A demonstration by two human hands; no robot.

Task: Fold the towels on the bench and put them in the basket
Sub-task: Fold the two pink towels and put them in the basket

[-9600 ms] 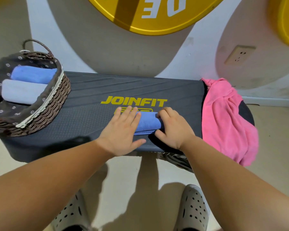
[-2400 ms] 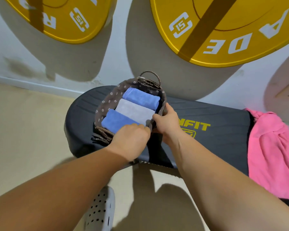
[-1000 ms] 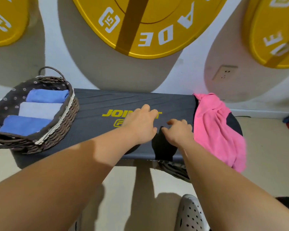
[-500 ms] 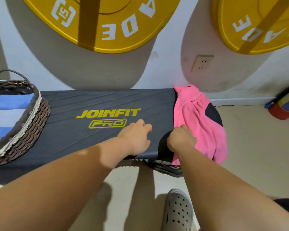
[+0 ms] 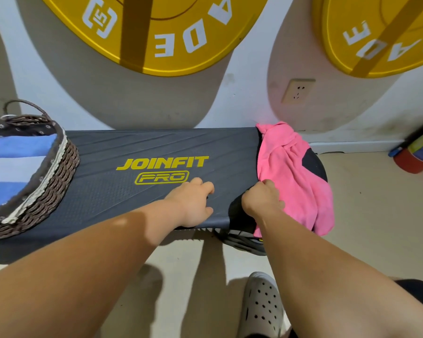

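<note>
Left hand [image 5: 193,201] loosely curled, empty, on bench [image 5: 132,147]. Right hand [image 5: 263,200] nearer, fingers curled on near edge of pink towel [image 5: 288,167], heaped over bench's right end, long axis toward wall. Basket [image 5: 59,172] well apart, far left.

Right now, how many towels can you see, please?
4: far blue towel, pale grey towel, near blue towel in the brown wicker basket; crumpled pink towel on the dark bench's right end. Others may lie beneath.
</note>
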